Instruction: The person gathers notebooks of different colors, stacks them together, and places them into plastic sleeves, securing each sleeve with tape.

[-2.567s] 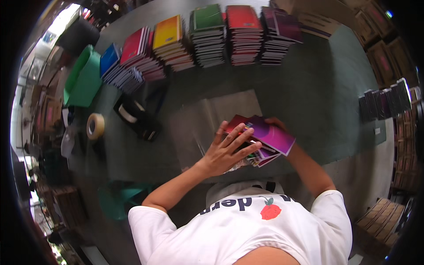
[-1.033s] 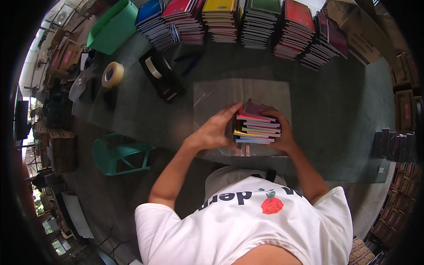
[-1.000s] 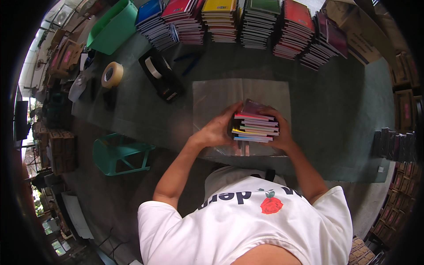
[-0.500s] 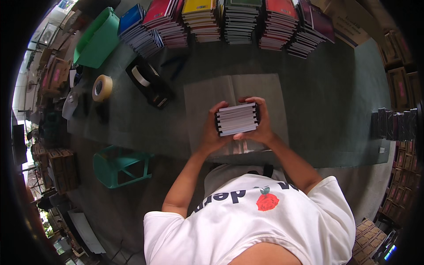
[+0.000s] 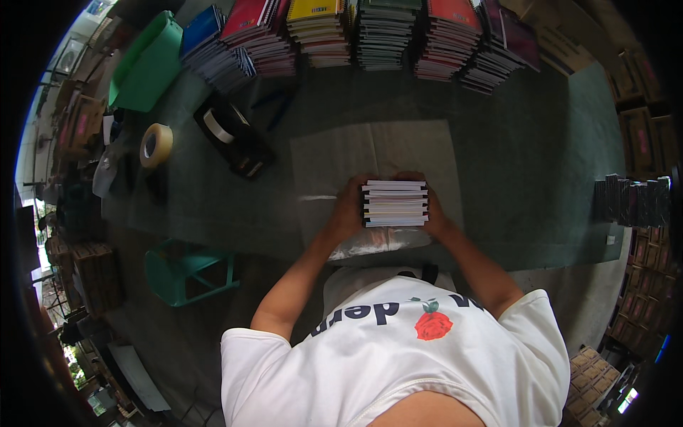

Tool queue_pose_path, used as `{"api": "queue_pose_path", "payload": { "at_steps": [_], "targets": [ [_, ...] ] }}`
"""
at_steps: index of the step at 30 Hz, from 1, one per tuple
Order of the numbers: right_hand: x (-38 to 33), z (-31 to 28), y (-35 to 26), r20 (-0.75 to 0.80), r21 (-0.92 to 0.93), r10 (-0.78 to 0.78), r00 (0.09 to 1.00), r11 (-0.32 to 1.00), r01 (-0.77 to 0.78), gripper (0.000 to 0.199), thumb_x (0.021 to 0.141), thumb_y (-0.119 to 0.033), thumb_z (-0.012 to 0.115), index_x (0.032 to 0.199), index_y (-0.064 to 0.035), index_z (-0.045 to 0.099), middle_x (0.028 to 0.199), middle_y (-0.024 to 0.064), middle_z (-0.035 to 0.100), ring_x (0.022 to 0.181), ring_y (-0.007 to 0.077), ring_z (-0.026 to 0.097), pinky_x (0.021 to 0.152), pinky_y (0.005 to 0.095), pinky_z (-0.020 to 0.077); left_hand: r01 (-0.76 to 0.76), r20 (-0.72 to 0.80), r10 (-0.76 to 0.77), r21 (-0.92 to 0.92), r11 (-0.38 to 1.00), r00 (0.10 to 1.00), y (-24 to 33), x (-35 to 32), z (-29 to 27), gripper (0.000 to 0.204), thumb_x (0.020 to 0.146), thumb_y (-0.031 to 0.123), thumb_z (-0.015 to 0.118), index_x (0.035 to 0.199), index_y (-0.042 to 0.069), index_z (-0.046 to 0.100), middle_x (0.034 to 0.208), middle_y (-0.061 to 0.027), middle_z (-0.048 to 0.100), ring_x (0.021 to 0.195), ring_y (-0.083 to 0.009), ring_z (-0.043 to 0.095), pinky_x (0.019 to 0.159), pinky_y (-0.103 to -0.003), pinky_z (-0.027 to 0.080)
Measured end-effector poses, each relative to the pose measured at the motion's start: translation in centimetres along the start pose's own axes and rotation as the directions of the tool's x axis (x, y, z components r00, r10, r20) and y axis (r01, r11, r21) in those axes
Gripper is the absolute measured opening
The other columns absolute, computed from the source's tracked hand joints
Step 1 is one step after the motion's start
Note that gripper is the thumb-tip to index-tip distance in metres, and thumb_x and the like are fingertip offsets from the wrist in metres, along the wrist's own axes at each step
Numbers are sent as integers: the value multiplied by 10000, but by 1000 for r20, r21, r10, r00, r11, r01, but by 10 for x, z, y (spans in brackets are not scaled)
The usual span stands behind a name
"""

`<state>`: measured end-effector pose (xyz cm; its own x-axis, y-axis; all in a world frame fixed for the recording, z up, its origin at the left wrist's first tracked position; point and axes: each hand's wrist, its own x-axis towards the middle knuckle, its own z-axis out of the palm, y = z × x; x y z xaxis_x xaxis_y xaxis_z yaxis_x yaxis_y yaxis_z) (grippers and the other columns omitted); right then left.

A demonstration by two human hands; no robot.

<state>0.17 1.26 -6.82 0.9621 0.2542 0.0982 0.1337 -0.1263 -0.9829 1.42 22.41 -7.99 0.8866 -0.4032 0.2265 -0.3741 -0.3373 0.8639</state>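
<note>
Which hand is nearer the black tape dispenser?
Left. The left hand is below and right of the black tape dispenser; the right hand is farther right, across the held notebooks.

White-edged notebook stack (image 5: 395, 204), white shirt (image 5: 384, 366) with red rose print (image 5: 434, 327), green bin (image 5: 147, 71)

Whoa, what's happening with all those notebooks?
A person is squeezing a small notebook bundle between their left hand and right hand, page edges showing. It is over clear plastic on the table. Taller notebook stacks stand in a row beyond.
</note>
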Motion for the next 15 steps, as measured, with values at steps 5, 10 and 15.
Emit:
{"api": "queue_pose_path", "payload": {
  "at_steps": [5,10,15],
  "targets": [
    [12,-3,-54,67,-5,181,981,983,-181,780,593,-286,864,1220,-12,491,1107,158,609,1027,240,591,918,335,443,319,189,-300,-78,944,935,43,13,-26,844,570,183,845,1267,11,401,1148,-168,569,1018,-294,575,899,-356,457],
    [37,-17,-71,215,-409,516,829,818,-404,856,673,-730,583,1118,1,569,921,171,656,902,256,647,800,338,499,778,616,-500,-337,531,608,95,47,-63,735,561,139,846,1191,-25,504,1086,-148,604,992,-247,596,873,-322,483],
    [44,-16,-60,218,-574,699,682,657,-490,961,650,-865,424,1032,1,591,611,102,610,581,211,655,559,266,524,809,517,-633,-254,530,577,76,38,-47,701,617,187,822,1195,-48,502,1070,-161,607,960,-246,600,854,-332,477]
  ]
}}
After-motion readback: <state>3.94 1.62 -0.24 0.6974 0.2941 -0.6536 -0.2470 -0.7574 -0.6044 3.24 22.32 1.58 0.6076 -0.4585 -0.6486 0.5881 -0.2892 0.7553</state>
